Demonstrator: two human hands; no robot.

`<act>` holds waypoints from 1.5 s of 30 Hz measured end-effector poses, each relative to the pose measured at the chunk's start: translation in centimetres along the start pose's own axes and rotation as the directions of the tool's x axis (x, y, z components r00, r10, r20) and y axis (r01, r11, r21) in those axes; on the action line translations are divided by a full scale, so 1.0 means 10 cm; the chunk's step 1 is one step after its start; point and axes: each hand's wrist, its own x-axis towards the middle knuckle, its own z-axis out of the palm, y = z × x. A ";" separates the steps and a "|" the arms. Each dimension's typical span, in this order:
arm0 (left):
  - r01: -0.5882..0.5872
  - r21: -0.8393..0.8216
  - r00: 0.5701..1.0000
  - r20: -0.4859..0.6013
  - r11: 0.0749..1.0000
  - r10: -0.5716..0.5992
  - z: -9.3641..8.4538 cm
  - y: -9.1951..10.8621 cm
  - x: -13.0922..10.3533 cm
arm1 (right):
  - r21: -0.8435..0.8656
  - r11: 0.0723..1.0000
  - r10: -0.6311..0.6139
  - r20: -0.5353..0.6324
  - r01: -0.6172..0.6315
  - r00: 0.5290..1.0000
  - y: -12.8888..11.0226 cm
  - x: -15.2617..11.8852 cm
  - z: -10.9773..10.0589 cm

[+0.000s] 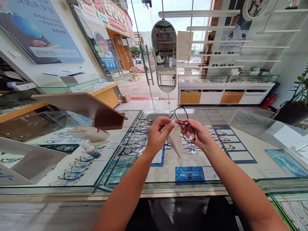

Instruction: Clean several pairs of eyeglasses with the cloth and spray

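Above the glass counter, my right hand [197,134] is closed on a pair of black-framed eyeglasses [188,132], turned so one lens sits above the other. My left hand [161,132] pinches a pale cleaning cloth [175,140], whose loose corner hangs down between the hands. The cloth's upper edge meets the frame near its middle; whether it presses on a lens I cannot tell. Both hands are close together, fingertips almost touching. Under them, rows of eyeglasses [138,136] lie inside the display case.
On the counter [154,187] to the left stand a white spray bottle [90,150], a beige object [90,133], a brown board-like stand [96,107] and a white box [31,163]. A blue card [190,175] lies in front. An oval mirror [164,56] and shelves are beyond.
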 end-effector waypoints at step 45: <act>-0.283 0.076 0.959 -0.016 0.956 0.284 0.00 -0.08 0.02 | -0.075 0.996 -0.040 -0.012 0.039 0.999 0.01 -0.02 0.02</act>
